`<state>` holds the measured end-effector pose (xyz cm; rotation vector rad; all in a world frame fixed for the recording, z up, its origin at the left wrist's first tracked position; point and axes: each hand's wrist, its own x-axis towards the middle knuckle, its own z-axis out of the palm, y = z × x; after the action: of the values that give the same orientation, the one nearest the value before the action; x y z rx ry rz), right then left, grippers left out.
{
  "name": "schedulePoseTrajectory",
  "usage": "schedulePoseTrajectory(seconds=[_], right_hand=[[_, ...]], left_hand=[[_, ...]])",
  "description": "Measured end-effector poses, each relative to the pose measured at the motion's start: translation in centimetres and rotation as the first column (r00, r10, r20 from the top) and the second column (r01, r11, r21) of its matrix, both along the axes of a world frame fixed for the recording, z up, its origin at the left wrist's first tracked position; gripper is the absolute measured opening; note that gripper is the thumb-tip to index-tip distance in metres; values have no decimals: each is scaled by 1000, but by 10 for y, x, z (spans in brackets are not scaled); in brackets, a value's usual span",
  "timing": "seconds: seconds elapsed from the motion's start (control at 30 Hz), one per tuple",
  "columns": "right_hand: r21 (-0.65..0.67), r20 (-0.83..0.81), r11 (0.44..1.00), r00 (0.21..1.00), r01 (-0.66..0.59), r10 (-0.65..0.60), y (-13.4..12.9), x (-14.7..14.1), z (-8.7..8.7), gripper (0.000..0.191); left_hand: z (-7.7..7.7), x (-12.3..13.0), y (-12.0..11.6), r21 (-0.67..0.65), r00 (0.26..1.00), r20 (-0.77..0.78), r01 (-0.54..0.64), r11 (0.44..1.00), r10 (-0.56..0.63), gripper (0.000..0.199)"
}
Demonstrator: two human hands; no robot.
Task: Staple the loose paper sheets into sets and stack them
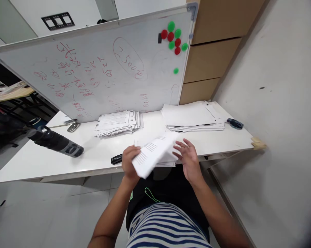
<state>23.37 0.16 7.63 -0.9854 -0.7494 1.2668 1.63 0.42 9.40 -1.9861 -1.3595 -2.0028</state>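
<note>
White table, long and narrow, front edge nearest the wearer. Whiteboard stands upright along the back edge, red handwriting on it, red and green magnets near its upper right corner. Brown boxes stacked behind its right side; plain wall on the right. Grey tiled floor below, another desk with a wooden top far left.

Paper sheet, printed lines on it, is over the table's front edge, around the middle; tilted, blurred. Left hand has its left side pinched, thumb on top, fingers curled in. Right hand is part open, fingers spread and bent, at the sheet's right side; can't tell if fingertips touch it. More papers lie under the sheet at the front edge, partly hidden.

Other stuff: left paper stack near the back edge, against or just by the whiteboard, edges ragged. Right paper stack, wider, toward the back right corner. Dark blue object by the right edge, type unclear. Black stapler-like object at the front edge, just beside left hand, partly covered by it. Dark bottle on its side, left part of table. Grey mouse-shaped item near the back edge, left of the left stack.
</note>
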Motion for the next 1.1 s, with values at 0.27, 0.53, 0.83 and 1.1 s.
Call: schedulePoseTrajectory(seconds=[0.27, 0.53, 0.83, 1.1], right_hand=[[-172, -176, 931, 940, -321, 292, -31, 3, 15, 57], [-146, 455, 957, 842, -249, 288, -9, 18, -7, 39], [182, 671, 784, 658, -594, 342, -8, 34, 56, 24], [312, 611, 932, 790, -187, -46, 19, 14, 42, 20]], left_hand=[[-21, 13, -13, 105, 802, -596, 120, 987, -34, 28], [-56, -3, -31, -381, 733, -595, 103, 919, -330, 93], [-15, -35, -4, -587, 849, 412, 524, 617, -330, 98], [-1, -33, 14, -536, 868, 464, 436, 723, -179, 20]])
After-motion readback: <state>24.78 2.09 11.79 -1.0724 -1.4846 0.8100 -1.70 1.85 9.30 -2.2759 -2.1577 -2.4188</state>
